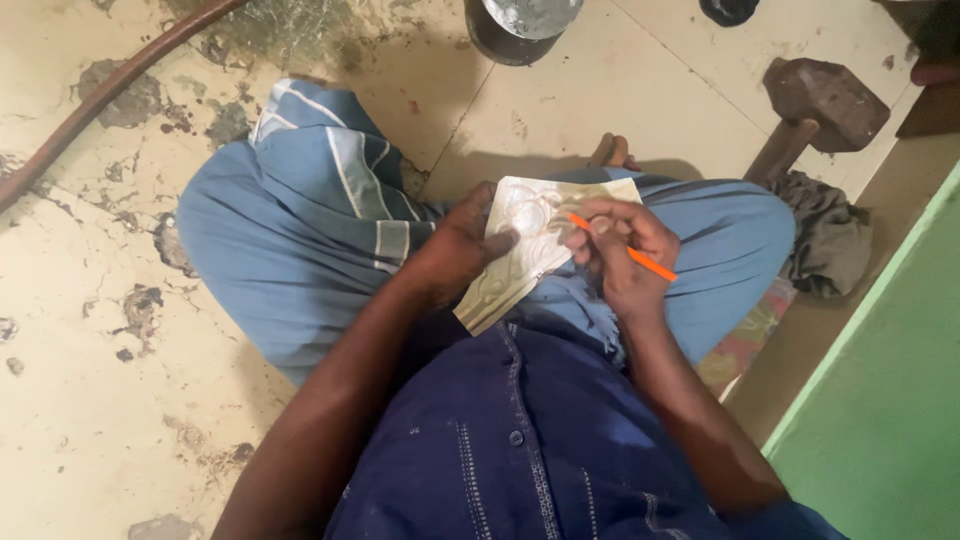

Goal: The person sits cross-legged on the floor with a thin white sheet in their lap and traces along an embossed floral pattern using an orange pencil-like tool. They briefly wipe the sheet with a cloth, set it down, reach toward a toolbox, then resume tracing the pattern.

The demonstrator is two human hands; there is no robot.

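I sit cross-legged on the floor with a pale embossed metal sheet [520, 250] resting on my lap. My left hand [455, 250] grips the sheet's left edge, thumb laid across its face. My right hand [620, 250] holds a thin orange stick like a pencil [625, 250], its tip touching the raised pattern near the sheet's top. The sheet tilts toward me over the blue striped cloth [300, 220] that covers my legs.
A heavy hammer [815, 110] lies on the tiled floor at upper right, beside a crumpled grey rag [830, 240]. A round dark metal container [515, 25] stands at the top. A brown hose [90, 100] curves at upper left. A green wall [890, 400] runs along the right.
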